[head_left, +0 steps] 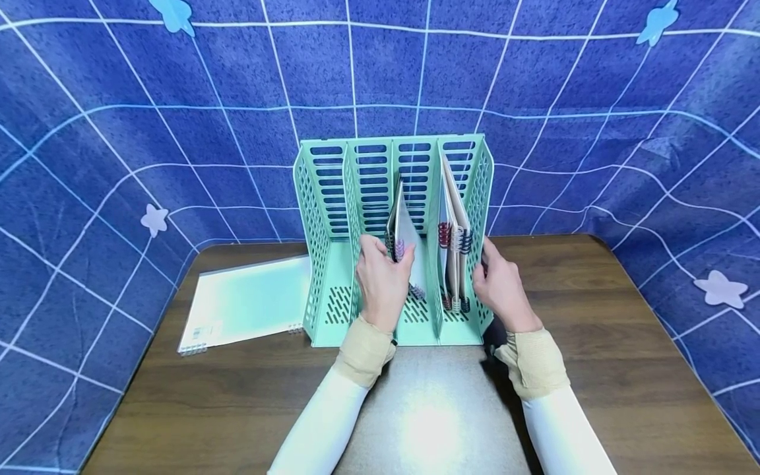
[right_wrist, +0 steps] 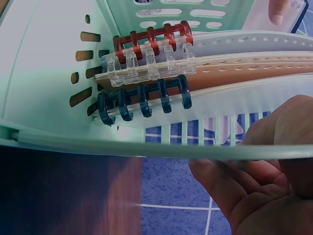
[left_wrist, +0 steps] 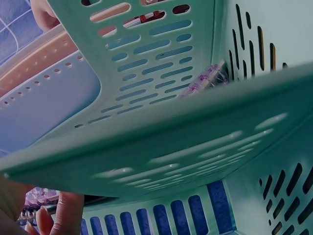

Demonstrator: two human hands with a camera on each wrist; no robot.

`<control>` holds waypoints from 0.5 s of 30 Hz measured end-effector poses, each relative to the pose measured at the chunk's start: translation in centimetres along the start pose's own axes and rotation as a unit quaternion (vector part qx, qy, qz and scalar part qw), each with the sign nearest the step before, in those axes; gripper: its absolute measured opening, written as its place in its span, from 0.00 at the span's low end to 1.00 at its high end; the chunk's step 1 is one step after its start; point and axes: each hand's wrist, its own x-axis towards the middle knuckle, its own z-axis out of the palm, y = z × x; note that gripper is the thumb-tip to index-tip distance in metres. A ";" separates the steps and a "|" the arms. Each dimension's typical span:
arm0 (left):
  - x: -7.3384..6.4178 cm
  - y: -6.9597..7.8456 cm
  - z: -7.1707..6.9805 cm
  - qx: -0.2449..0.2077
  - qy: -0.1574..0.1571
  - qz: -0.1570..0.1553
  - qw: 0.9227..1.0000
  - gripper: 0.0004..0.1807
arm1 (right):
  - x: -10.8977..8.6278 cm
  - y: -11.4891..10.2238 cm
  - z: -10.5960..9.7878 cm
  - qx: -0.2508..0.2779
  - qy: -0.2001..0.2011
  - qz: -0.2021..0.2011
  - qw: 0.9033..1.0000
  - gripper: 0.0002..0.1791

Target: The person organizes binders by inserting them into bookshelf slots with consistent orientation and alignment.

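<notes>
A mint-green file organizer (head_left: 325,290) with several upright compartments stands on the table. My left hand (head_left: 382,284) reaches into the second compartment from the right and pinches ring-bound notebooks (head_left: 410,231), one with purple rings, one with black. In the left wrist view, its fingers (left_wrist: 68,213) show below a divider, beside purple rings. My right hand (head_left: 505,290) grips the organizer's right side wall (head_left: 483,198); the right wrist view has the wall's rim passing between thumb and fingers. Notebooks with red, clear and dark blue rings (right_wrist: 142,100) lean in the rightmost compartment.
A pale teal spiral notebook (head_left: 249,300) lies flat on the wooden table (head_left: 594,396), left of the organizer and touching its side. Behind the table hangs a blue cloth (head_left: 237,79) with white lines and star shapes.
</notes>
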 end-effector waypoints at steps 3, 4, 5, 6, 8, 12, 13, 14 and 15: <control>0.2 0.0 0.0 -0.001 -0.002 0.001 1.000 0.30 | 0.0 -0.1 0.0 0.000 0.001 0.001 1.000 0.34; 0.2 0.0 0.0 -0.002 -0.003 0.002 1.000 0.30 | 0.1 -0.1 0.0 -0.001 0.002 0.000 1.000 0.34; 0.3 0.0 0.0 -0.003 -0.004 0.003 1.000 0.30 | 0.1 -0.1 0.0 -0.001 0.003 -0.001 1.000 0.34; 0.3 0.0 0.0 -0.004 -0.004 0.003 1.000 0.30 | 0.1 -0.1 0.0 -0.003 0.005 -0.002 1.000 0.33; 0.3 0.0 0.0 -0.006 -0.006 0.002 1.000 0.30 | 0.1 -0.1 0.0 -0.003 0.005 -0.003 1.000 0.33; 0.2 0.0 -0.1 -0.012 -0.008 0.001 1.000 0.31 | 0.0 -0.1 0.0 -0.002 0.000 0.000 1.000 0.33; 0.2 0.0 -0.1 -0.013 -0.009 0.000 1.000 0.31 | 0.0 -0.1 0.0 -0.002 -0.001 0.000 1.000 0.34; 0.1 0.0 -0.1 -0.014 -0.010 0.000 1.000 0.30 | 0.0 -0.1 0.0 -0.001 -0.001 -0.001 1.000 0.33; 0.1 0.0 -0.1 -0.015 -0.011 0.000 1.000 0.31 | 0.0 -0.1 0.0 -0.001 -0.001 -0.002 1.000 0.33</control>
